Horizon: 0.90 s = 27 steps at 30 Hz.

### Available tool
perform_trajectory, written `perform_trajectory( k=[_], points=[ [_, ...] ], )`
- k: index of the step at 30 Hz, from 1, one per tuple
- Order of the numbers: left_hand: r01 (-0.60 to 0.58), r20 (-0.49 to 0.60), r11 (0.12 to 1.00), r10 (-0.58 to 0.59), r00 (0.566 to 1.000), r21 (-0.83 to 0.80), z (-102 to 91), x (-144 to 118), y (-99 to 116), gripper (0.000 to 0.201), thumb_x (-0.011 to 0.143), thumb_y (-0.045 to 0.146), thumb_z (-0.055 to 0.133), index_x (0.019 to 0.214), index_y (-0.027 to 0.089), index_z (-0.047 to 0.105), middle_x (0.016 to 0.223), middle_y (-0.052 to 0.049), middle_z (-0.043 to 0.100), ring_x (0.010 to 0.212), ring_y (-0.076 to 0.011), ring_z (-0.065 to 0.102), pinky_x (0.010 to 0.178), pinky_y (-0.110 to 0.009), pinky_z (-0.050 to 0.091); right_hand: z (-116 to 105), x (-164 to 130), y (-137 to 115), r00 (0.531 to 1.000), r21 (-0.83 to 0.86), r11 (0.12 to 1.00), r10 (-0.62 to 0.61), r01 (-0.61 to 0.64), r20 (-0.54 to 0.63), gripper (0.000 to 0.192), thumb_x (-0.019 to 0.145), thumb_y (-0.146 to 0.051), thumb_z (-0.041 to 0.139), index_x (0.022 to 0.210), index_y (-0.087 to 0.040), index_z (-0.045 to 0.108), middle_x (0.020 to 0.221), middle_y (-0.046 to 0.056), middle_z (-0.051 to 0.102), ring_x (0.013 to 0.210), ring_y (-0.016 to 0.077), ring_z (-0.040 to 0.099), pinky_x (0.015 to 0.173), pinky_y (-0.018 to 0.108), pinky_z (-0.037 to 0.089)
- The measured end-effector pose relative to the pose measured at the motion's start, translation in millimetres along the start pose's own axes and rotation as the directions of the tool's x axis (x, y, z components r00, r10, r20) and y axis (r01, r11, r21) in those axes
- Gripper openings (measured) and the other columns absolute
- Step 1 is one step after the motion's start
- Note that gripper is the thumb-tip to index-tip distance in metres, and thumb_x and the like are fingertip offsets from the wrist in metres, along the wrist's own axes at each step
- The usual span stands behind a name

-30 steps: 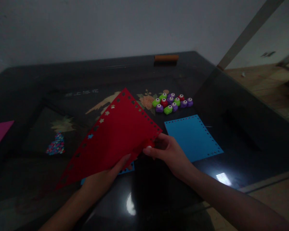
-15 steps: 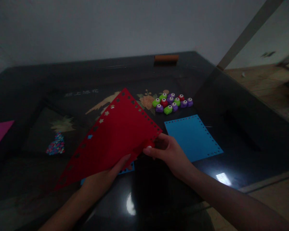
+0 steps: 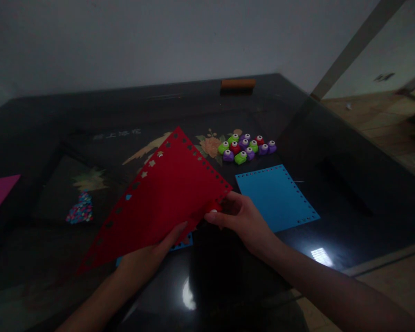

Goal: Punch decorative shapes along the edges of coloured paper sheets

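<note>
My left hand (image 3: 155,251) grips the lower edge of a red sheet of paper (image 3: 173,193), thumb on top. Small shaped holes run along two of the sheet's edges. At its right edge my right hand (image 3: 242,219) is closed on a red craft punch (image 3: 214,207), the thumb on its white button. The punch sits at the paper's edge and is partly hidden by sheet and fingers. Beneath the red sheet, a bit of blue paper (image 3: 183,242) peeks out. To the right lies another blue sheet (image 3: 275,198) with holes along its edges.
Several green, purple and red craft punches (image 3: 244,147) stand grouped behind the blue sheet. A heap of colourful paper bits (image 3: 81,210) lies at left, near a pink sheet (image 3: 0,191). A brown roll (image 3: 238,84) rests at the back of the dark glossy table (image 3: 100,110).
</note>
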<state>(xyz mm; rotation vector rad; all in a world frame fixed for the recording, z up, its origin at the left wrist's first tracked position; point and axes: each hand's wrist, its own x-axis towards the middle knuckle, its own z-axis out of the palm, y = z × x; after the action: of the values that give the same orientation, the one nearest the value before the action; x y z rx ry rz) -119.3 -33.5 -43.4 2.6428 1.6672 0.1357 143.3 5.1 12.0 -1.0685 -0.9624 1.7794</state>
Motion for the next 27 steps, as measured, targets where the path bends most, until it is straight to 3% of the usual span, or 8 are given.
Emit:
perform_trajectory(
  k=[6, 11, 20, 24, 27],
  points=[
    [-0.039, 0.045, 0.996, 0.035, 0.998, 0.074, 5.2, -2.9, -1.7, 0.039, 0.086, 0.018, 0.044, 0.117, 0.029, 0.065, 0.112, -0.013, 0.069, 0.1, -0.035, 0.066, 0.093, -0.059, 0.043, -0.1, 0.1, 0.7, 1.0, -0.005, 1.0, -0.004, 0.004, -0.001, 0.035, 0.061, -0.031, 0.082, 0.091, -0.022, 0.068, 0.092, 0.002, 0.071, 0.079, 0.0172, 0.064, 0.067, 0.029, 0.051],
    [-0.004, 0.014, 0.996, 0.003, 1.0, 0.088, 3.5, -2.6, 3.7, 0.04, 0.085, 0.022, 0.047, 0.123, 0.026, 0.06, 0.116, -0.012, 0.067, 0.106, -0.034, 0.063, 0.095, -0.056, 0.043, -0.3, -0.1, 1.3, 1.0, 0.015, 1.0, -0.014, 0.013, 0.011, 0.032, 0.062, -0.029, 0.081, 0.091, -0.023, 0.068, 0.094, 0.002, 0.071, 0.081, 0.017, 0.064, 0.07, 0.029, 0.051],
    [-0.032, 0.032, 0.982, 0.026, 0.999, 0.185, 1.9, -2.9, 1.9, 0.042, 0.084, 0.02, 0.046, 0.124, 0.026, 0.06, 0.11, -0.013, 0.07, 0.098, -0.0332, 0.066, 0.094, -0.054, 0.044, 0.7, -0.3, -0.8, 1.0, -0.006, 1.0, -0.012, 0.012, 0.008, 0.035, 0.062, -0.032, 0.081, 0.093, -0.024, 0.068, 0.098, 0.002, 0.071, 0.09, 0.0204, 0.065, 0.076, 0.033, 0.051],
    [-0.068, 0.073, 0.985, 0.057, 0.996, 0.162, 1.2, -1.9, -0.5, 0.041, 0.084, 0.021, 0.045, 0.121, 0.025, 0.062, 0.106, -0.012, 0.071, 0.091, -0.0309, 0.068, 0.087, -0.05, 0.05, 1.3, -0.7, -2.3, 1.0, -0.009, 1.0, 0.0, 0.001, 0.005, 0.036, 0.062, -0.032, 0.081, 0.094, -0.024, 0.068, 0.098, 0.002, 0.071, 0.091, 0.022, 0.065, 0.081, 0.036, 0.051],
    [-0.036, 0.038, 0.994, 0.032, 0.999, 0.099, 2.2, -1.6, 1.9, 0.04, 0.083, 0.018, 0.045, 0.115, 0.026, 0.066, 0.11, -0.01, 0.07, 0.097, -0.0321, 0.066, 0.089, -0.051, 0.048, 1.2, -1.3, -2.8, 1.0, 0.014, 1.0, -0.017, 0.017, 0.022, 0.034, 0.064, -0.03, 0.08, 0.095, -0.025, 0.068, 0.101, 0.002, 0.071, 0.095, 0.0217, 0.064, 0.085, 0.037, 0.05]
  ],
)
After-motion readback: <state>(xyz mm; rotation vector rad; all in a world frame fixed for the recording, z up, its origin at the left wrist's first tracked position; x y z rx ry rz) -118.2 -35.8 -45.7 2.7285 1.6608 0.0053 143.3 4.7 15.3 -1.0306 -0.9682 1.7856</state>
